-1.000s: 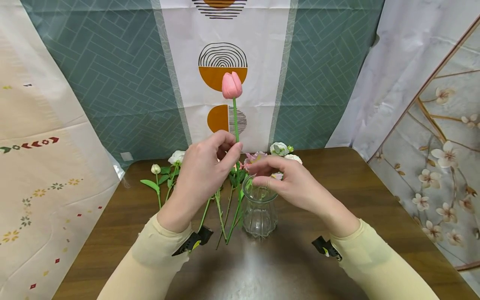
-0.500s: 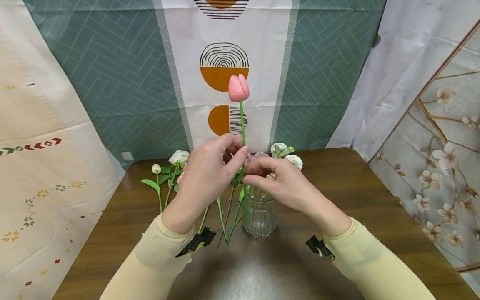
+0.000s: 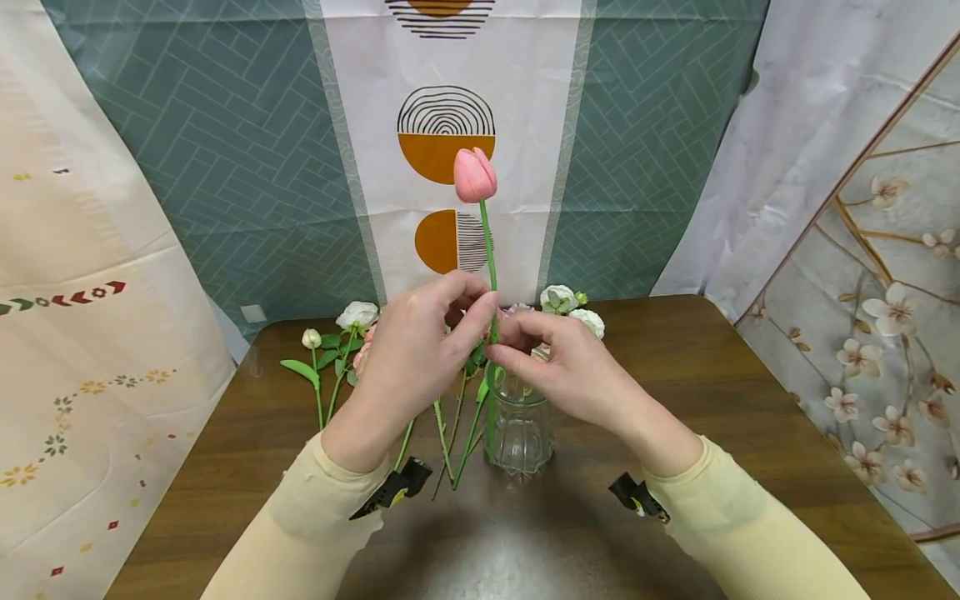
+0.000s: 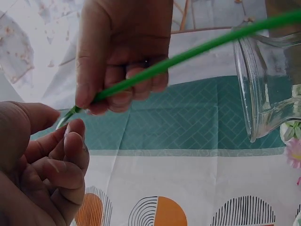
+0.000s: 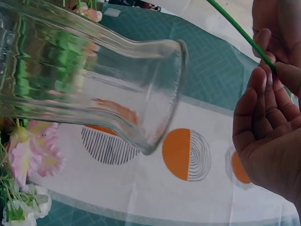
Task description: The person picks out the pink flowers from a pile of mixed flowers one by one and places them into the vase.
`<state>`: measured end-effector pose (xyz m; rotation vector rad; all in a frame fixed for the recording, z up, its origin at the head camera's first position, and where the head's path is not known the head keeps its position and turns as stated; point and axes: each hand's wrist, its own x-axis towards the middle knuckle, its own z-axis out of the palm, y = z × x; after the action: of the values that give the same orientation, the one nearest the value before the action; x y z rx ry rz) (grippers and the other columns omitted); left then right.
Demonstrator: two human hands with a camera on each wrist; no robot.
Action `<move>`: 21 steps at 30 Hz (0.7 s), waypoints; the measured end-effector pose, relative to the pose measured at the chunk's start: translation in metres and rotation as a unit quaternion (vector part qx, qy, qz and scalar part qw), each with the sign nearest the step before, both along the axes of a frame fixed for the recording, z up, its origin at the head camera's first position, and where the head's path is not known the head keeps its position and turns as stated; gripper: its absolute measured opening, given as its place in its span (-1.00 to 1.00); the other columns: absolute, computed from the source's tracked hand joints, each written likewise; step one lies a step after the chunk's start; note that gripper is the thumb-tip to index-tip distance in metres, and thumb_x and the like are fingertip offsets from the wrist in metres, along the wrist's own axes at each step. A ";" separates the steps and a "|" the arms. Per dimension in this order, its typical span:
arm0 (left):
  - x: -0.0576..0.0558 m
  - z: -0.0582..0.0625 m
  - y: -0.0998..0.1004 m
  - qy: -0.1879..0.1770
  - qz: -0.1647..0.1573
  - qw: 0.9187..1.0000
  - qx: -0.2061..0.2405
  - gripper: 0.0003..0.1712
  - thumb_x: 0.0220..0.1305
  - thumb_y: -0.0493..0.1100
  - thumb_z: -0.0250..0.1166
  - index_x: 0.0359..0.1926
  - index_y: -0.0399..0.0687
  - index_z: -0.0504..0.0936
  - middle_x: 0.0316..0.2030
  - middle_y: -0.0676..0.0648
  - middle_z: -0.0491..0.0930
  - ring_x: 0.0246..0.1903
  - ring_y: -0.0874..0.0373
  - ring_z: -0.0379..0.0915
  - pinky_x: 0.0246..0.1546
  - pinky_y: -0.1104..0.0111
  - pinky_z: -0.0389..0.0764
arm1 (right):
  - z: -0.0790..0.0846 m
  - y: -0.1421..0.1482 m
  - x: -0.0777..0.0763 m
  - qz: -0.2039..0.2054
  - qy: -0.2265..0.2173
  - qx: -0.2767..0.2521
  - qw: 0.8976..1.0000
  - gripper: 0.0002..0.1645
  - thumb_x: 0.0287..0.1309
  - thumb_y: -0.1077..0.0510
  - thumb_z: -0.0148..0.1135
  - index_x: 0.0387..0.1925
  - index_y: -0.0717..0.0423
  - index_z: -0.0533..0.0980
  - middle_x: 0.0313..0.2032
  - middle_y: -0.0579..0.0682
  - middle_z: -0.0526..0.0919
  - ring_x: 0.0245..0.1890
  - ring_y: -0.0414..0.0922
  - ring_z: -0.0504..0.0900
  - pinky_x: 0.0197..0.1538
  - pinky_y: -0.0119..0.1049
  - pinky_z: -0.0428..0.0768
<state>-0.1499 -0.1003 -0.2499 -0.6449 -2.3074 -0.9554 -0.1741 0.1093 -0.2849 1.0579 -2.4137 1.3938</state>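
Observation:
A pink tulip [image 3: 475, 177] stands nearly upright in front of me, its green stem [image 4: 164, 63] running down between both hands. My left hand [image 3: 408, 358] pinches the stem between thumb and fingers, below the flower head. Just under it, my right hand [image 3: 577, 367] pinches the same stem with thumb and fingertips. Behind and below the right hand is a clear ribbed glass vase [image 3: 522, 437], standing on the table. The lower stem hangs at the vase's left side, outside its rim as the left wrist view shows. Part of the vase mouth is hidden by the right hand.
Several flowers lie on the brown wooden table [image 3: 652, 533] behind and left of the vase, among them a white bud [image 3: 312, 338] and a white rose [image 3: 357, 315]. White flowers [image 3: 588, 322] lie back right. A patterned curtain [image 3: 637, 150] hangs behind the table.
The left hand has shifted slightly right and down with the tulip. The right hand has moved left and taken hold of the stem. In the last half second the flower head tilted slightly left.

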 end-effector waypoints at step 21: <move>-0.014 -0.053 -0.035 -0.089 0.066 0.994 0.020 -0.72 0.68 0.05 0.28 0.07 0.02 0.80 -0.19 0.07 0.78 -0.35 0.11 0.55 -0.24 0.13 0.56 | 0.035 0.030 -0.002 -0.069 0.017 -0.060 0.996 -0.84 0.51 0.13 0.45 -0.25 0.04 0.64 -0.34 -0.06 0.69 -0.29 -0.09 0.68 -0.21 -0.30 0.57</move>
<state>-0.1635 -0.1351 -0.3028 -0.3988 -2.4451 -1.0290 -0.1763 0.1392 -0.2499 0.8610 -2.2983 1.4414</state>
